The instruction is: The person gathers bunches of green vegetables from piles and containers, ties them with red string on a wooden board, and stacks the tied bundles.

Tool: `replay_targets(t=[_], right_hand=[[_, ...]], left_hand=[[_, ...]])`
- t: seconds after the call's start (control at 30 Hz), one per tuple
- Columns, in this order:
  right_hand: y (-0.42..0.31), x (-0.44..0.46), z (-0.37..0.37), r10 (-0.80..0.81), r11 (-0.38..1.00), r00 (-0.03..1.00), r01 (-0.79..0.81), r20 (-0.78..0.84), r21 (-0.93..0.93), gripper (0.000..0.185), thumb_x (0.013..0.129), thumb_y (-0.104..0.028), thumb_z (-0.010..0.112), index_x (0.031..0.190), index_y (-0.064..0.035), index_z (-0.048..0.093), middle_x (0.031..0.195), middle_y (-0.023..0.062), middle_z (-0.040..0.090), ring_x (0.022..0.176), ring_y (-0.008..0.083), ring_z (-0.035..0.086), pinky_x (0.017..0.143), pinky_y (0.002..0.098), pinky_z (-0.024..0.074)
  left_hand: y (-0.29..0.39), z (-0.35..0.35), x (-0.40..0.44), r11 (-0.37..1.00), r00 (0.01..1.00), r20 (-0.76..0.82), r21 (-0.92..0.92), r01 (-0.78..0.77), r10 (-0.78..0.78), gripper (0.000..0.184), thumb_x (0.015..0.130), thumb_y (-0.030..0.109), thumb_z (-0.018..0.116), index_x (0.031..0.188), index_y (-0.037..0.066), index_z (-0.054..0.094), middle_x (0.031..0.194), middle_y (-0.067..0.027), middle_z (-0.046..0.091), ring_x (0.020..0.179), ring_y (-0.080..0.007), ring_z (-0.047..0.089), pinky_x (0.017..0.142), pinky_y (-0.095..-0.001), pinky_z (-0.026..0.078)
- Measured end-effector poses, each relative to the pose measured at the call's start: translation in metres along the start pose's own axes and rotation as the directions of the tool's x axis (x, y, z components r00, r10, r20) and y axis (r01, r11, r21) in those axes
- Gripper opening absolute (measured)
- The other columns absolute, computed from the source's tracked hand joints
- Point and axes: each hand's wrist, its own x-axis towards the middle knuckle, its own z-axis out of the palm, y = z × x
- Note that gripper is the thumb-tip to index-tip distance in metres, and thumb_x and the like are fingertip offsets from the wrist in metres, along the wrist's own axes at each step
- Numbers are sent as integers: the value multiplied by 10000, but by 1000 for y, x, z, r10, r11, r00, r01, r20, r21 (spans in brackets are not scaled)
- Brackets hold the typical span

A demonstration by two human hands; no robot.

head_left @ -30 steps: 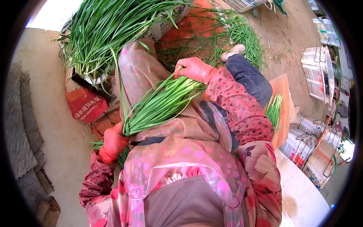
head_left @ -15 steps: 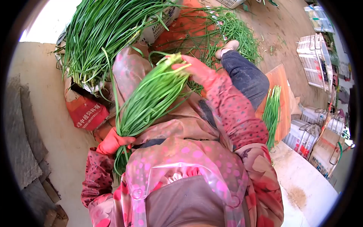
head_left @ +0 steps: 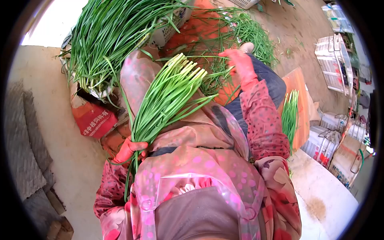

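Observation:
My left hand, in an orange-red glove, is wrapped round the leafy end of a bunch of garlic chives. The bunch slants across my lap, its pale cut stems fanned at the upper end. My right hand, gloved alike, is beyond those stems with its fingers pinched on a few loose chive leaves. A large heap of garlic chives lies at the upper left. Another small bunch rests on a wooden board at my right.
Loose chive leaves are scattered on the ground ahead, near my shoe. A white plastic basket stands beside the heap. A red bag is at the left. White crates and bundled boxes line the right side.
My right hand has moved from the stem end of the bunch outward to the right, drawing a few leaves along. The left hand keeps its hold, and the stems have spread apart.

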Motion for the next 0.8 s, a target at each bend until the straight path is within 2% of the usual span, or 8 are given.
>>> replay_targets(t=[0.07, 0.13, 0.37, 0.5, 0.63, 0.73, 0.77, 0.8], right_hand=[[-4, -12, 30, -285, 876, 909, 375, 303, -302, 320, 859, -258, 661, 1108, -58, 645, 992, 32, 664, 883, 130, 605, 771, 258, 495], [17, -23, 68, -424, 764, 842, 531, 335, -367, 452, 779, -365, 727, 1091, -51, 640, 958, 147, 676, 889, 278, 654, 805, 359, 501], [32, 15, 25, -21, 977, 989, -10, -144, -214, 243, 838, -305, 597, 830, -76, 677, 647, 24, 548, 526, 136, 479, 490, 305, 412], [-5, -44, 34, 280, 904, 929, -170, 243, -393, 326, 844, -403, 641, 772, -88, 685, 606, 13, 529, 449, 118, 433, 394, 292, 369], [24, -71, 84, 200, 954, 898, -87, 393, -288, 290, 838, -353, 633, 755, -79, 679, 580, 28, 550, 461, 122, 484, 381, 297, 376], [63, -20, 50, -198, 980, 978, 197, 72, 20, 282, 857, -281, 544, 780, -26, 637, 689, 71, 644, 576, 184, 576, 537, 336, 454], [68, -2, 21, -198, 881, 980, 193, 34, -431, 259, 858, -260, 525, 863, -19, 619, 725, 108, 659, 600, 212, 600, 558, 356, 470], [68, 1, -1, 7, 866, 1000, 4, 20, -501, 298, 851, -285, 539, 999, -36, 610, 725, 124, 656, 665, 251, 634, 615, 383, 492]], left_hand=[[0, 1, 2, 999, 998, 39, -33, -41, 43, 225, 759, 150, 693, 937, 46, 602, 591, -34, 557, 445, -141, 529, 418, -261, 439], [1, 0, 1, 999, 999, 27, -21, -39, 40, 224, 761, 145, 694, 938, 44, 601, 594, -37, 558, 448, -141, 531, 419, -261, 440], [-9, -7, -12, 999, 996, -77, 14, -47, 48, 224, 762, 131, 705, 931, 26, 602, 622, -48, 575, 471, -139, 542, 442, -259, 443], [-23, -6, 0, 986, 985, -64, 49, -158, 161, 197, 762, 120, 702, 910, 27, 609, 642, -43, 590, 538, -120, 552, 515, -244, 443], [-21, -1, 0, 985, 981, -87, 23, -170, 172, 201, 763, 126, 700, 916, 26, 615, 670, -38, 600, 562, -113, 549, 543, -246, 444], [-24, -12, -9, 991, 991, -29, 37, -128, 129, 224, 757, 120, 703, 940, 21, 621, 746, -38, 619, 551, -116, 548, 536, -248, 442], [-24, -12, -12, 994, 994, -21, 3, -109, 109, 235, 759, 118, 699, 957, 23, 617, 743, -35, 615, 547, -118, 550, 524, -247, 441], [-24, -11, -12, 995, 995, -14, -36, -95, 95, 246, 760, 116, 696, 974, 26, 613, 739, -32, 612, 542, -120, 552, 512, -245, 440]])
